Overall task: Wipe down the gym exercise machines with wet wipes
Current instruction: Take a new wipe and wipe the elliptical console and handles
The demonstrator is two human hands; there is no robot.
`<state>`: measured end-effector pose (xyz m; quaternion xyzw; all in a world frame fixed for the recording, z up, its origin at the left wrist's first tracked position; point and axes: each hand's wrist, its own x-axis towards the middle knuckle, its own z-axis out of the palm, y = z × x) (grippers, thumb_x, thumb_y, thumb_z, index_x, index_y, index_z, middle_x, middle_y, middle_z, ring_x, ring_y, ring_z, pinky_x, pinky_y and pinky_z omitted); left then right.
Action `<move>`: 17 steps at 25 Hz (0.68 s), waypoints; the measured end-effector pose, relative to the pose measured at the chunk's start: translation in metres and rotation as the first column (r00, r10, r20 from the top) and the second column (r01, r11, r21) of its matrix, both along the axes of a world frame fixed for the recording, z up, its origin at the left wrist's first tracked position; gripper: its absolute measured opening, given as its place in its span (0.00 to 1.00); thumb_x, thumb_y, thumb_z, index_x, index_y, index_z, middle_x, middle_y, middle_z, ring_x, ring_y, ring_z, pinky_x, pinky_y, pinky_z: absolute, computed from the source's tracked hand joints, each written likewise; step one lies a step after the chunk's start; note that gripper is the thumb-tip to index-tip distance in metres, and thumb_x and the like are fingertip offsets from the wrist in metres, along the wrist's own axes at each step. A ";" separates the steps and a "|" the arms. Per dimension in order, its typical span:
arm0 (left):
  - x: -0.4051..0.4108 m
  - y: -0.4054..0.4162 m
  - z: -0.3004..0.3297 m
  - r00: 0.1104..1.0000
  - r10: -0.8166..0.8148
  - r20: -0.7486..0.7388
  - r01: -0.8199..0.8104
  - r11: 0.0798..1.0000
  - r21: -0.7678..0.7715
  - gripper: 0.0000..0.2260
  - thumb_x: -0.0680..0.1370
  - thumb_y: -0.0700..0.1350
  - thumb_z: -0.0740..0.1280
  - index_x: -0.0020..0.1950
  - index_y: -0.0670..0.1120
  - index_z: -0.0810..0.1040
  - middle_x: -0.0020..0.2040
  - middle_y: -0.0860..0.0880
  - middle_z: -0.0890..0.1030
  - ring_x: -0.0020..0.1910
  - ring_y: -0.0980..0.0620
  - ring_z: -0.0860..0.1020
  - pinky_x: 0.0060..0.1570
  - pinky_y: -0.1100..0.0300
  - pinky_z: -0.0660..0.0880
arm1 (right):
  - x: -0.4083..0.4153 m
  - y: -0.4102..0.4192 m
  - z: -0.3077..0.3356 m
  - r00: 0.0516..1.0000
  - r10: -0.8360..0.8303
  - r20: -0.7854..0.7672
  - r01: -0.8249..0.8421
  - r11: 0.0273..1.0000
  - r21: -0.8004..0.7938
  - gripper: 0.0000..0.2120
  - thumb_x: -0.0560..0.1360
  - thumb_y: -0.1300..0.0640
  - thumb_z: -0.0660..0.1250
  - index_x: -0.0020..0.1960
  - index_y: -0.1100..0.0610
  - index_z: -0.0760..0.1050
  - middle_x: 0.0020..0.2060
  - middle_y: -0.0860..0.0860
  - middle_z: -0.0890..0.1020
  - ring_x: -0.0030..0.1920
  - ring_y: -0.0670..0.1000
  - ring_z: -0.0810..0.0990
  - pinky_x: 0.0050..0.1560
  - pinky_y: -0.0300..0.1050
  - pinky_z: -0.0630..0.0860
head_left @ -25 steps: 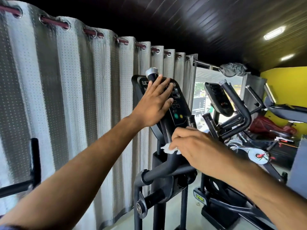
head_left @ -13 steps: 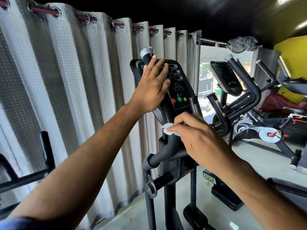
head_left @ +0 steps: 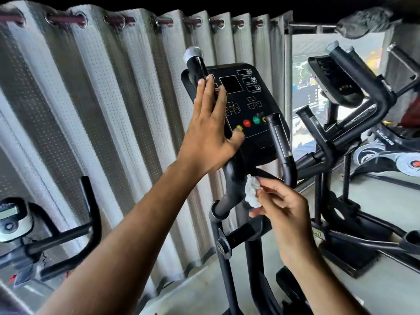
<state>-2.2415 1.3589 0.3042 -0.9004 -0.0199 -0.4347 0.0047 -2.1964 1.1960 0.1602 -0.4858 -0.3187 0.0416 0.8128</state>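
Left hand flat on console; right hand holding wipe at the frame below it.

The left hand [head_left: 209, 135] lies with fingers straight against the left side of the black console [head_left: 252, 110], fingertips beside the left handlebar [head_left: 196, 64] with its silver cap, thumb next to the yellow button [head_left: 239, 128]. A red button [head_left: 247, 123] and a green button [head_left: 256, 120] follow in the same row; the panel's small white labels are too blurred to read. The right hand [head_left: 284, 212] pinches a crumpled white wipe [head_left: 252, 192] between thumb and fingers, the wipe touching the curved black frame tube [head_left: 229, 189] just under the console. On the neighbouring machine [head_left: 386, 146] at right, white lettering reads "WELCARE". A grey dotted curtain [head_left: 102, 110] hangs behind. At lower left, a bike [head_left: 68, 235] carries a small grey display.
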 end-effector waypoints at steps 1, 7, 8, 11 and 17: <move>-0.002 -0.004 -0.005 1.000 0.005 0.008 -0.005 1.000 0.004 0.38 0.80 0.56 0.58 0.83 0.36 0.53 0.84 0.36 0.46 0.84 0.39 0.41 0.82 0.55 0.40 | 0.000 0.008 0.002 1.000 -0.006 0.006 0.005 1.000 0.020 0.09 0.80 0.66 0.67 0.55 0.56 0.83 0.43 0.51 0.87 0.33 0.49 0.82 0.34 0.47 0.80; -0.009 -0.017 -0.015 0.999 0.034 0.038 -0.034 0.999 -0.022 0.33 0.83 0.50 0.57 0.81 0.30 0.53 0.82 0.30 0.48 0.83 0.32 0.43 0.83 0.45 0.44 | 0.005 0.036 -0.018 0.978 -0.103 0.183 0.084 0.990 0.109 0.07 0.81 0.58 0.63 0.51 0.56 0.80 0.42 0.52 0.78 0.32 0.56 0.79 0.30 0.51 0.76; -0.008 -0.023 -0.017 0.998 0.048 0.035 -0.047 0.998 -0.043 0.33 0.83 0.48 0.57 0.81 0.30 0.53 0.82 0.29 0.47 0.83 0.31 0.43 0.83 0.43 0.44 | 0.009 0.041 -0.027 0.971 -0.117 0.211 0.098 0.991 0.095 0.07 0.81 0.58 0.62 0.50 0.57 0.79 0.42 0.53 0.78 0.34 0.58 0.79 0.32 0.53 0.76; -0.007 -0.039 -0.028 0.992 0.119 0.031 -0.116 0.989 -0.087 0.32 0.81 0.44 0.57 0.81 0.29 0.54 0.81 0.28 0.46 0.82 0.30 0.43 0.81 0.37 0.45 | 0.026 0.064 -0.054 0.967 -0.111 0.229 0.101 0.994 0.052 0.05 0.81 0.58 0.63 0.51 0.52 0.78 0.45 0.48 0.78 0.40 0.56 0.81 0.40 0.50 0.78; -0.009 -0.049 -0.035 0.972 0.234 0.002 -0.233 0.970 -0.076 0.31 0.82 0.43 0.58 0.80 0.29 0.53 0.81 0.28 0.47 0.82 0.30 0.44 0.80 0.34 0.49 | 0.078 0.127 -0.116 0.942 -0.085 0.326 0.141 0.979 -0.151 0.08 0.78 0.60 0.64 0.50 0.59 0.82 0.44 0.55 0.81 0.45 0.53 0.80 0.47 0.33 0.69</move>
